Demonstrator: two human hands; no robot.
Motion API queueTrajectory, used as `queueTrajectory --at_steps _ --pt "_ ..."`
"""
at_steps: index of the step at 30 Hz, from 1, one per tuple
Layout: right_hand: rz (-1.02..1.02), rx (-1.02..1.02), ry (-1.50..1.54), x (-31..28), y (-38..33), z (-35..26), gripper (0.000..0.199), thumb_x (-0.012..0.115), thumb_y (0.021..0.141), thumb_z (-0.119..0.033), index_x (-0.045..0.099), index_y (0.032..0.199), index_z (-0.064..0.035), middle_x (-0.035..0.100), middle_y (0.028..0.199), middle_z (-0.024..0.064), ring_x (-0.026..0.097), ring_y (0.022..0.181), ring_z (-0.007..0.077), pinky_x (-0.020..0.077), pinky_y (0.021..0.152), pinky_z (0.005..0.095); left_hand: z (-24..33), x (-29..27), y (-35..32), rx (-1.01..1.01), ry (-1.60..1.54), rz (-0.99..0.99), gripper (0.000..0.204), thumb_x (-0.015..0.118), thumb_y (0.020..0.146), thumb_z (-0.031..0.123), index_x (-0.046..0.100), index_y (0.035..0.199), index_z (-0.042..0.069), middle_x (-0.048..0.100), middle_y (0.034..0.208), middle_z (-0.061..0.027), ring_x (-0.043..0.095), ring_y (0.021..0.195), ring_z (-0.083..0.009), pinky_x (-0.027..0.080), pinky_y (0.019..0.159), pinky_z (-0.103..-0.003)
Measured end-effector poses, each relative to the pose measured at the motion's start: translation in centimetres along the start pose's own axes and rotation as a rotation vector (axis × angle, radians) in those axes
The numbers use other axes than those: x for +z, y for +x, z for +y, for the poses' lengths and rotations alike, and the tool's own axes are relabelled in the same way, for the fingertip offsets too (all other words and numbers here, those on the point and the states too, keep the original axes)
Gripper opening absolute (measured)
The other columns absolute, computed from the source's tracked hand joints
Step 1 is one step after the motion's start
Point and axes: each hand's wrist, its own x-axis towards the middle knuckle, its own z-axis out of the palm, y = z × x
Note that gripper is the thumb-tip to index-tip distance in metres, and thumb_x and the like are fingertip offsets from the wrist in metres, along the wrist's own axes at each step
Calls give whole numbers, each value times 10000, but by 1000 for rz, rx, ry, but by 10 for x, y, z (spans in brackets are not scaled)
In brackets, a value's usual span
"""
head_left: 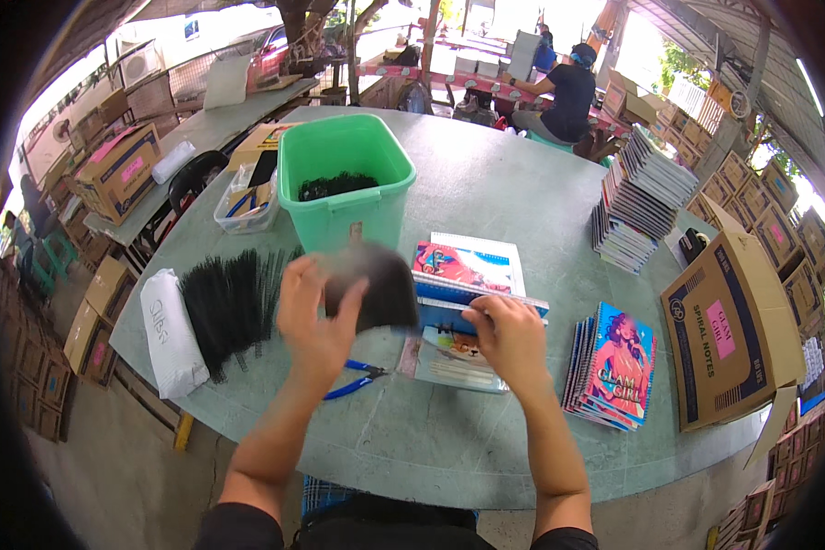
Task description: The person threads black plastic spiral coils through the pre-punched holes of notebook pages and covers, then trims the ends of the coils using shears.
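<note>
My left hand [312, 312] is closed around a dark, flat thing [390, 289] that is blurred by motion; its kind cannot be made out. In front of me, my right hand [509, 335] pinches the right end of a long blue strip with whitish edges [449, 291]. Beyond the strip lies a notebook with a pink and blue cover [467, 261]. On the near side of it are a picture-covered stack [458, 353] and blue-handled pliers [356, 378]. Many black spiral coils [229, 307] are spread to the left of my left hand.
A green bin [348, 220] holding black coils stands beyond my left hand, beside a clear tray [247, 211]. Spiral notebooks [619, 367], a tall notebook stack [642, 202] and a cardboard box [733, 330] are at right. A white wrapped bundle [170, 335] lies left. A person [568, 101] sits farther away.
</note>
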Motion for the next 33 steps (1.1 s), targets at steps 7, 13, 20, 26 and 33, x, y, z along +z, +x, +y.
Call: queueTrajectory --at_steps 7,13,20,26,33 --pt "48 -29 72 2 -9 4 88 624 815 -174 651 855 -100 660 767 50 619 725 221 422 652 353 4 -4 6 -1 76 113 317 705 724 55 649 1029 121 550 922 -89 589 830 -258 492 705 -350" --pt "108 -80 85 13 -2 0 68 649 772 -124 642 839 -110 632 714 24 594 684 198 401 619 338 -10 7 -16 93 47 -247 329 704 712 11 647 1024 96 534 895 -93 563 796 -213 473 714 -309" --pt "126 -95 85 12 -4 4 73 633 792 -107 657 860 -102 633 725 21 582 676 206 396 629 334 4 16 -3 107 -18 -377 268 655 712 -55 641 959 46 496 924 -70 562 786 -177 479 685 -311" --pt "57 -34 -52 -5 -16 6 157 665 761 -107 650 915 -85 654 795 58 620 751 205 446 691 328 16 18 14 71 15 -280 282 664 716 -18 650 989 51 510 881 -75 537 806 -216 452 699 -311" --pt "43 458 695 -15 -30 42 134 732 763 -111 700 869 -36 692 861 127 661 801 146 494 712 236 30 22 20 185 6 -63 345 687 688 8 656 1015 113 500 848 -78 544 837 -252 464 700 -322"
